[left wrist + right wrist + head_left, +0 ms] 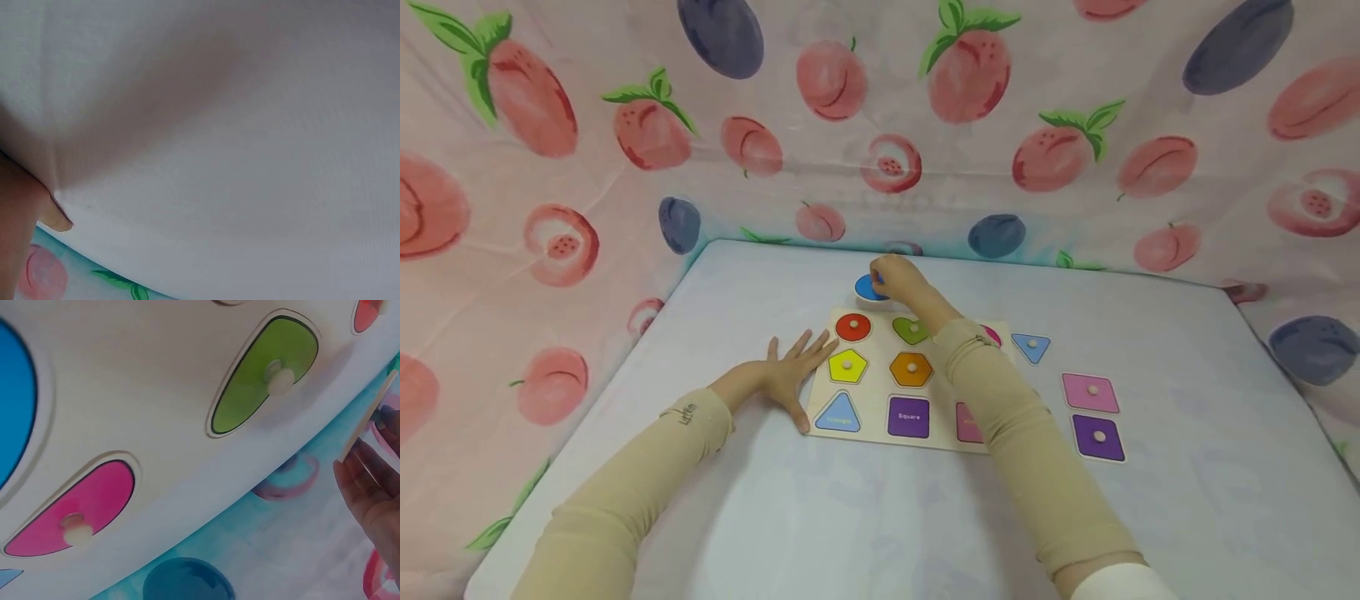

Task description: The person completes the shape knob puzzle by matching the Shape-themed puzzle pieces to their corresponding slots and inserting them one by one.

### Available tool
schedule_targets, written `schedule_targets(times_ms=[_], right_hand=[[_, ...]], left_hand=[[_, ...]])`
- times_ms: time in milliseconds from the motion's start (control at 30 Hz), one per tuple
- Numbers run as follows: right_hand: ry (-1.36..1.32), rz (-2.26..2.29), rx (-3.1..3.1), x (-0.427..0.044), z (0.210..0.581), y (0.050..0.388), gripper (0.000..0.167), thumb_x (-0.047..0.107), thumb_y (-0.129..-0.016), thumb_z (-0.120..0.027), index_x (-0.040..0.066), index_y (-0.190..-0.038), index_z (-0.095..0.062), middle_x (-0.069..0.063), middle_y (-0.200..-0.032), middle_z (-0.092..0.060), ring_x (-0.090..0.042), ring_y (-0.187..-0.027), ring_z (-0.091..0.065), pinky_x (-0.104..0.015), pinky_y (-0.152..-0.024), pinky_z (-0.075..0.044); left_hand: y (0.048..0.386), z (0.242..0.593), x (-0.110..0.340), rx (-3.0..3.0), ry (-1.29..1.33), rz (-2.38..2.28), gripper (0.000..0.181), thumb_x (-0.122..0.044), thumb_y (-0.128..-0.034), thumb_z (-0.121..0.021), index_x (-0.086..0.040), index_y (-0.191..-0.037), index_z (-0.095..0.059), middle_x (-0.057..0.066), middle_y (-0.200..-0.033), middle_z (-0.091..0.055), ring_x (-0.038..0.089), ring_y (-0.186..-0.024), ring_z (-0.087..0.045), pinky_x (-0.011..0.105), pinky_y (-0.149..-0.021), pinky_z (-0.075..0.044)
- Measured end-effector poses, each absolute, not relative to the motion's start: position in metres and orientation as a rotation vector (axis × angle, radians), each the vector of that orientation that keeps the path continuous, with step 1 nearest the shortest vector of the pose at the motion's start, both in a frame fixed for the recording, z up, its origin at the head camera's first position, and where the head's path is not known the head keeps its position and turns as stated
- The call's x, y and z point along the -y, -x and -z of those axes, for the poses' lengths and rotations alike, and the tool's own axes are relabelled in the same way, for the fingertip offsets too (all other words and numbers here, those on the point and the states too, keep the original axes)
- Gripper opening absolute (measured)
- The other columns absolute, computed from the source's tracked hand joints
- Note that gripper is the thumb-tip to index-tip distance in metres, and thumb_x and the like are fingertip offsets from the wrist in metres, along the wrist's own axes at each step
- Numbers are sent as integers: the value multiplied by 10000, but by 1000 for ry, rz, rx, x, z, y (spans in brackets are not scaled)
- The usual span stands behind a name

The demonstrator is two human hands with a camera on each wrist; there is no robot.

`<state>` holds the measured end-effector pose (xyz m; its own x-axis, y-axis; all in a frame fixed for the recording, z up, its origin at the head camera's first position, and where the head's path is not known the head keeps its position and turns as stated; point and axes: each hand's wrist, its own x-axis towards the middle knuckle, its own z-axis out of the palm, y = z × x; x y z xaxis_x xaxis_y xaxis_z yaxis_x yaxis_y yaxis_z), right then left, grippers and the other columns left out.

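My right hand (pixel 895 277) holds a blue rounded puzzle piece (pixel 867 288) just beyond the far edge of the puzzle board (pixel 874 392). In the right wrist view its fingers (pixel 369 490) grip the thin piece, seen nearly edge-on. My left hand (pixel 790 382) lies with spread fingers at the board's left edge, touching it. Knobbed pieces sit in the board: red circle (pixel 850 332), green heart (pixel 904 332), yellow pentagon (pixel 844 372), orange hexagon (pixel 904 374) and a magenta shape (pixel 112 500). Triangle (pixel 838 408) and square (pixel 908 423) recesses show no knobs. My right arm covers part of the board.
Right of the board lie a light blue triangle piece (pixel 1028 352), a pink rectangle piece (pixel 1078 392) and a purple square piece (pixel 1096 450). The white table (pixel 760 283) meets a fruit-print cloth (pixel 880 108) at the back.
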<state>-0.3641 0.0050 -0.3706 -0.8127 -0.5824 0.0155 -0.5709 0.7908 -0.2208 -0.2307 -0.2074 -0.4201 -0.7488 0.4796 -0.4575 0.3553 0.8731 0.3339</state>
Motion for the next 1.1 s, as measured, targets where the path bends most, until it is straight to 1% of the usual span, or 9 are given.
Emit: schedule_targets(times_ms=[167, 533, 900, 1100], right_hand=[[947, 314, -2925, -14, 372, 359, 102, 97, -911, -601, 5, -939, -635, -124, -974, -647, -241, -906, -539, -336, -885, -467], [932, 306, -2922, -32, 376, 348, 146, 143, -928, -593, 8, -971, -631, -127, -999, -653, -241, -912, -556, -344, -892, -477], [864, 343, -2920, -48, 375, 330, 147, 148, -928, -593, 16, -979, -636, -128, -1005, -650, -238, -897, -561, -346, -878, -490], [878, 343, -2909, -63, 376, 318, 138, 132, -923, -598, 14, -979, -642, -131, -1007, -653, -246, -904, -569, -355, -881, -495]], left_hand=[[232, 423, 208, -2497, -601, -292, 1388, -542, -548, -847, -202, -1517, 87, 62, -1579, 208, 350, -1434, 222, 709, -1033, 159], [232, 425, 207, -2501, -598, -296, 1393, -537, -541, -851, -204, -1517, 85, 59, -1578, 211, 344, -1431, 233, 705, -1027, 176], [230, 424, 206, -2494, -598, -302, 1390, -539, -542, -848, -204, -1517, 84, 65, -1579, 205, 350, -1430, 231, 709, -1024, 175], [231, 423, 209, -2494, -623, -304, 1397, -545, -542, -847, -194, -1516, 92, 69, -1575, 218, 350, -1429, 234, 718, -1017, 170]])
